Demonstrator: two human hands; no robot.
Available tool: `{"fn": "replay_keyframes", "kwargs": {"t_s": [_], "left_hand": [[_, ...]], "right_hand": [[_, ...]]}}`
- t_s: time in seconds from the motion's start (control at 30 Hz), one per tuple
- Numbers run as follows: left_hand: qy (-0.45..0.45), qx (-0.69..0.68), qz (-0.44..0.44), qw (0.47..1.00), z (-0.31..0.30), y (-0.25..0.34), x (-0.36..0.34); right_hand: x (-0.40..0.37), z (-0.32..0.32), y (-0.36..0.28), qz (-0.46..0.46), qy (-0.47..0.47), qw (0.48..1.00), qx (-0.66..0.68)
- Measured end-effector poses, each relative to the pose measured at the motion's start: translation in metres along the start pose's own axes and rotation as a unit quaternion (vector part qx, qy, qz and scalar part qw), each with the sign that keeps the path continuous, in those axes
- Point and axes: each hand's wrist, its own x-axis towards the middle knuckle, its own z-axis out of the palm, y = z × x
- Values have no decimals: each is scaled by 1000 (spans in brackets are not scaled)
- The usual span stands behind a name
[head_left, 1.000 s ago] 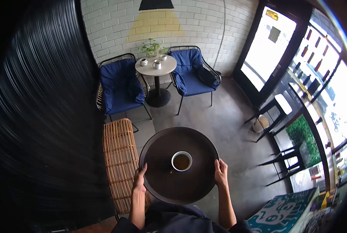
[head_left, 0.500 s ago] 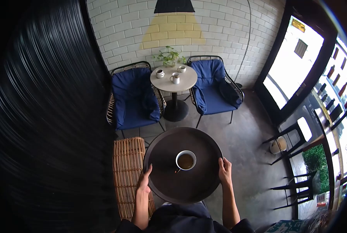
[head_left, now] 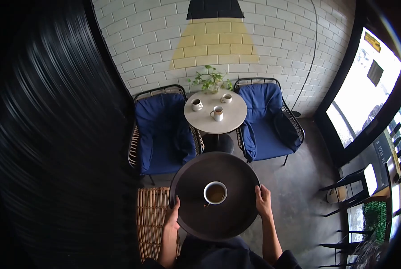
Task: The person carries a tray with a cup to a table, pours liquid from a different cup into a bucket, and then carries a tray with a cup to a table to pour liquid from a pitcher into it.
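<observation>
A round dark tray point(head_left: 227, 224) is held level in front of my body. My left hand point(head_left: 172, 214) is closed on its left rim, with the thumb over the edge. On the opposite rim, my right hand point(head_left: 263, 200) grips the tray in the same way. A cup of brown drink point(head_left: 215, 193) stands near the tray's middle, touched by neither hand. Beyond the tray is a round pale table point(head_left: 199, 120), bearing a dark-filled cup point(head_left: 196, 105), a mug point(head_left: 217, 113), another cup point(head_left: 227, 98) and a leafy plant point(head_left: 212, 80).
Blue-cushioned chairs stand left point(head_left: 162, 130) and right point(head_left: 265, 130) of the table. A woven rattan piece point(head_left: 153, 219) lies below the left chair. On the right are a glass door point(head_left: 362, 89), a stool point(head_left: 368, 179) and a bucket point(head_left: 336, 194). A brick wall point(head_left: 151, 40) rises behind.
The table and chairs appear closer and larger. The tray, still in both hands, sits slightly lower in view, and the cup remains near its middle.
</observation>
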Motion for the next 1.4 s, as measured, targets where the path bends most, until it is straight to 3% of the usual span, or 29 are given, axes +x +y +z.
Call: {"fn": "replay_keyframes", "kwargs": {"t_s": [0.03, 0.13, 0.2, 0.33, 0.4, 0.53, 0.6, 0.7, 0.77, 0.87, 0.97, 1.03, 1.1, 1.17, 1.2, 1.27, 1.37, 1.4], "left_hand": [[2, 5, -6, 1000, -12, -19, 32], [-58, -42, -22, 997, 20, 22, 31], [-52, -58, 1, 997, 34, 29, 49], [-9, -77, -79, 994, 55, 45, 80], [-2, -48, 10, 999, 76, 62, 91], [0, -101, 5, 995, 105, 81, 129], [15, -60, -56, 996, 132, 121, 130], [-2, -72, -9, 997, 137, 111, 191], [-3, -82, -32, 996, 163, 137, 201], [65, -14, -25, 997, 195, 183, 205], [49, -14, 2, 999, 200, 185, 237], [86, -39, -74, 993, 196, 181, 261], [85, -62, -56, 993, 194, 173, 280], [87, -87, -40, 992, 192, 168, 295], [85, -114, -37, 989, 191, 167, 301], [92, -141, -35, 985, 189, 161, 309], [109, -144, -21, 983, 191, 167, 316], [167, -124, -43, 977, 202, 179, 313]], "right_hand": [[10, 3, -1, 9, -4, 1000, -3], [54, 13, -4, 10, -14, 1000, 14], [81, 20, 7, -1, -22, 1000, 18], [126, 29, 2, 29, -34, 999, 25], [152, 34, 14, 30, -39, 999, 18], [205, 45, 20, 23, -42, 999, 2], [228, 53, 12, 33, -42, 999, 9], [272, 66, 15, 43, -29, 998, 23], [298, 75, 29, 57, -13, 998, 28], [338, 78, 12, 60, -62, 995, 51], [376, 94, 60, 59, -24, 998, 22], [393, 97, 34, 61, -56, 996, 26], [413, 103, 30, 58, -89, 994, 34], [435, 108, 41, 81, -144, 982, 94], [450, 107, 42, 145, -180, 968, 93], [474, 119, 31, 170, -137, 961, 173], [530, 133, 77, 171, -151, 972, 64], [549, 142, 90, 180, -141, 973, 28]]}}
